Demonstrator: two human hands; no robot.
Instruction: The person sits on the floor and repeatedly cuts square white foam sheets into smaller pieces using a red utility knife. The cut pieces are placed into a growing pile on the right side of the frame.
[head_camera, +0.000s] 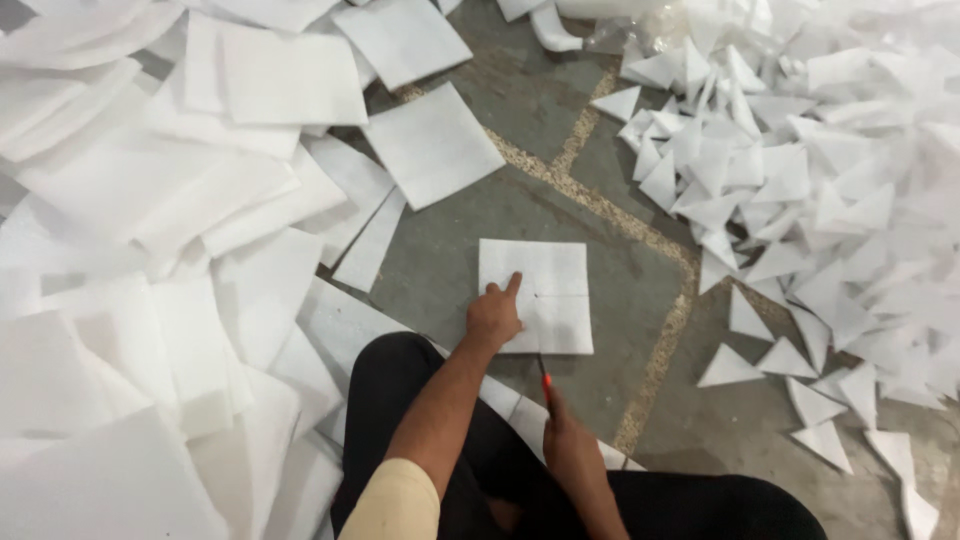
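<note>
A white square sheet (536, 296) of soft, thick material is laid flat on the grey stone floor (450, 260), just in front of the person's knees. It is pressed down near its lower left edge by the left hand (494, 314), whose forefinger is stretched out onto the sheet while the other fingers are curled in; nothing is gripped by this hand. A thin dark mark (possibly a drawn line or a short cut, it cannot be told which) is seen near the middle of the sheet.

Just below the sheet's bottom edge, a slim red-handled tool (543, 375) is held by the right hand (566, 440), which is closed around its handle, the tip being pointed up toward the sheet. Whether the tip is touching the sheet cannot be told.

Black trousers (420, 400) are worn by the person, and a pale sleeve (395, 505) is seen on the left arm.

To the left, a large loose heap of white squares (150, 250) is spread over the floor, many of them overlapped. One separate square (432, 145) is lain apart, above the worked sheet. To the right, a wide pile of white triangles (800, 180) is scattered, with a few stray triangles nearer the right knee. A pale speckled seam (600, 205) is run across the floor between the two heaps.
</note>
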